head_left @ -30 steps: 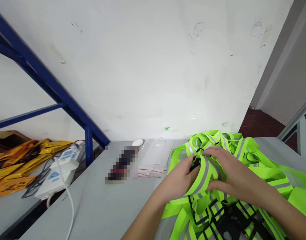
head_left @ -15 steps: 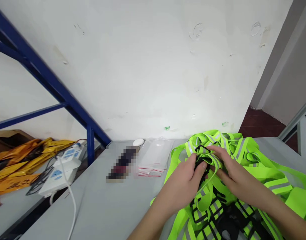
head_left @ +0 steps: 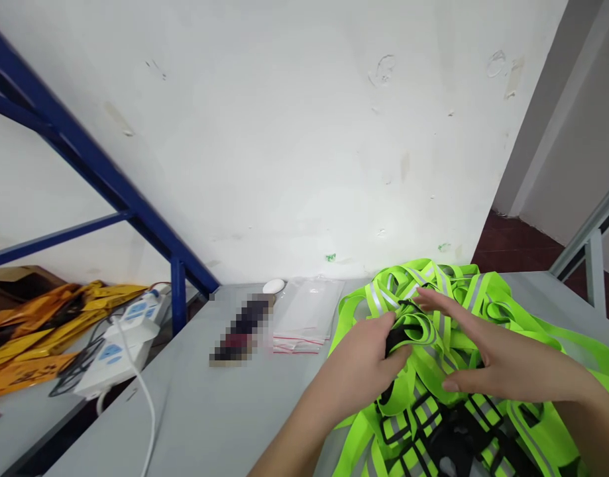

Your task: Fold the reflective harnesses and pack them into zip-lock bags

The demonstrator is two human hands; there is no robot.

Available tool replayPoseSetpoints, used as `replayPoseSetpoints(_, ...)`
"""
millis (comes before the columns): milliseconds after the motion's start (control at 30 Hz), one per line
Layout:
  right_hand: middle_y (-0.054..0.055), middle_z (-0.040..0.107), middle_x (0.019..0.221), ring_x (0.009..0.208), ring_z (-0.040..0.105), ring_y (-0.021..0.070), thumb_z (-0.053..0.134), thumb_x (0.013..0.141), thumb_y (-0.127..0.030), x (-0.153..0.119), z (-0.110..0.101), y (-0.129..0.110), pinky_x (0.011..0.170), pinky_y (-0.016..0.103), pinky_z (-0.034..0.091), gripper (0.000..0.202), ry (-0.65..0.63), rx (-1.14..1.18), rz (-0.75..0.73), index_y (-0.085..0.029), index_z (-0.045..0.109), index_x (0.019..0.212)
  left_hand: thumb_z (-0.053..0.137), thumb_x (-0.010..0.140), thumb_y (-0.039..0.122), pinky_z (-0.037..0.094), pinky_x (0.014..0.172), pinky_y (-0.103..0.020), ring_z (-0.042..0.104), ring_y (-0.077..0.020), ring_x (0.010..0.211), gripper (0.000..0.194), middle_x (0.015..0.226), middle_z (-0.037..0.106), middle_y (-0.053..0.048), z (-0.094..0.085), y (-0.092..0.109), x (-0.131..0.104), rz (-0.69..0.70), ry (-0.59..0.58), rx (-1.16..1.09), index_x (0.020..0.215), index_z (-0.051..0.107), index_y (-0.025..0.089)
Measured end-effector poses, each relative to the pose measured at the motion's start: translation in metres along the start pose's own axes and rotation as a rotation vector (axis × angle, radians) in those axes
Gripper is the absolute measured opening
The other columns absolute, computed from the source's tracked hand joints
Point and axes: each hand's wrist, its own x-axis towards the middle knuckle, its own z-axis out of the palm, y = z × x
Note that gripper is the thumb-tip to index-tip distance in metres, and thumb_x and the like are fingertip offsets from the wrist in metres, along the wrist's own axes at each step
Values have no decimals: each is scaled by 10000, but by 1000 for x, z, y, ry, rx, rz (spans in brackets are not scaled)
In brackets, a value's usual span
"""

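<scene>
A folded bundle of neon-green reflective strap [head_left: 421,328] with black fittings is gripped between the thumb and fingers of my left hand [head_left: 371,361]. To its right, my right hand [head_left: 476,351] is open, thumb and fingers spread apart, hovering at the bundle's side. Below and around both hands lies a large heap of similar green straps [head_left: 488,295] with silver-grey stripes. Black buckles and sliders [head_left: 456,430] show in the near part of this heap, partly covered by straps.
On the grey table [head_left: 199,411], clear zip bags [head_left: 307,315] with red seams lie left of the heap, beside a white round object [head_left: 273,286] and a pixelated item [head_left: 244,328]. Farther left are a power strip [head_left: 120,344], a white cable [head_left: 148,404], orange-yellow packets [head_left: 40,324] and a blue frame [head_left: 135,205].
My right hand has let go of the strap bundle and opened, moving slightly right. My left hand keeps its hold on the bundle. The view has shifted a little.
</scene>
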Motion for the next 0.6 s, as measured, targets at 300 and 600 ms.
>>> replayPoseSetpoints(300,57,688,910,881,627,275,632,854,-429,14,10,-21,721,380,481,237,139,-368,-59,-220,599,962,468,862,173,407,606,-304,563,-197,701,131,787,613,-42,0,18,11,191,-108,304,784,572,189)
replayPoseSetpoints(600,56,687,736,730,639,236,603,777,-80,12,4,-36,774,383,399,113,134,-721,-128,-185,643,787,509,831,79,482,701,-368,589,-244,734,172,765,620,-87,5,43,8,287,-63,475,712,588,174)
